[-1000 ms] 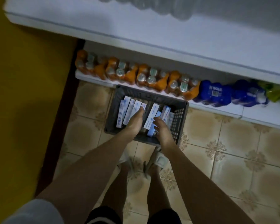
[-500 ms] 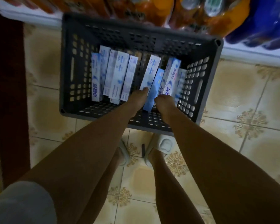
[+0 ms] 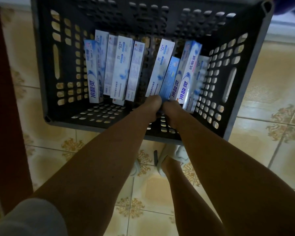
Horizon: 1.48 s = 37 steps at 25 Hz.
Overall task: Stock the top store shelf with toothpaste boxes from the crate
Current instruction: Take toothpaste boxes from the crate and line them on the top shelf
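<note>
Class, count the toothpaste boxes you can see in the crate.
9 toothpaste boxes: five in the left cluster of the crate, four in the right group at the hands. More may lie hidden underneath.

Big blue letters "冷酸灵" ran along the left toothpaste box (image 3: 92,72); the tilted right box (image 3: 186,77) showed "冷酸灵" and "抗敏感"; smaller print was too blurry.

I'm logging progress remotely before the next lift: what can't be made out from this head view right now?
- Top shelf: outside the head view, cut off past the upper edge beyond the crate.
- Fingertips of left hand and right hand: curled under, so the grip is unclear.
- Near end of the blue toothpaste box: covered by both hands.
- Small print on the left group of boxes: dim and blurred.
</note>
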Motion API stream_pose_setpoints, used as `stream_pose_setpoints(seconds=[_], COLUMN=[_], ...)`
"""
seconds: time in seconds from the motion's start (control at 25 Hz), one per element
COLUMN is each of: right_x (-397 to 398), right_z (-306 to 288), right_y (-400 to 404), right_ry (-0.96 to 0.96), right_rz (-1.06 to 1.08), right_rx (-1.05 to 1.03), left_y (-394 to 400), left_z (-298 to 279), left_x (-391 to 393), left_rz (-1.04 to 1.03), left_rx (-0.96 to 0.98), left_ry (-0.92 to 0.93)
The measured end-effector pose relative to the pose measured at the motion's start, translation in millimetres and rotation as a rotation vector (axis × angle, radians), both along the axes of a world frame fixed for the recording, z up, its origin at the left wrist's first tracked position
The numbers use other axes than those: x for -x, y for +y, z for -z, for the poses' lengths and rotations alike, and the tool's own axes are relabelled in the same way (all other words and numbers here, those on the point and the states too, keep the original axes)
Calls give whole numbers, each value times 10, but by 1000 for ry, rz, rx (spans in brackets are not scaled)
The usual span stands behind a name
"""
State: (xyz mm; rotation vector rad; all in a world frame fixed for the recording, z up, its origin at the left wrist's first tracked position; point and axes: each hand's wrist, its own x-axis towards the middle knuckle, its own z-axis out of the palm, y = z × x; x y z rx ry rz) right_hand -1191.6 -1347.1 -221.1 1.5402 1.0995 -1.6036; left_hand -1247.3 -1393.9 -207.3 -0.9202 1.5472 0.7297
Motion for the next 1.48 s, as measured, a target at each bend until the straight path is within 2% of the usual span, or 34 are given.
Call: stream_pose_setpoints(seconds=[0.16,0.36,0.48,0.68,0.84,1.08,1.2,1.36,1.48], right_x=[8,-72,-33,-17,-117,61,172,237,168], right_z=[-161,-465,-586,-866,-1214,-2006,-2405,-3113,-3665], right_y=[48,86,139,131,129,300,359,374,343], right_ry=[54,133,156,170,294,507,589,555,490], right_rz=[-119,61,98,-16,-148,-373,-421,-117,28], right_rx=[-75,-186,-290,-396,-459,-547,-486,-203,-53], left_y=[15,30,-11,-10,-54,-121,-200,-401,-539], left_z=[-180,-475,-527,-680,-989,-1753,-2145,-2729,-3298], left_x=[102,213,228,220,304,491,588,707,827], left_rz=[159,207,156,99,-18,-211,-262,-138,-88], left_rx=[-6,-76,-112,-146,-163,-227,-323,-550,-663], left_ry=[79,68,57,112,139,138,146,129,134])
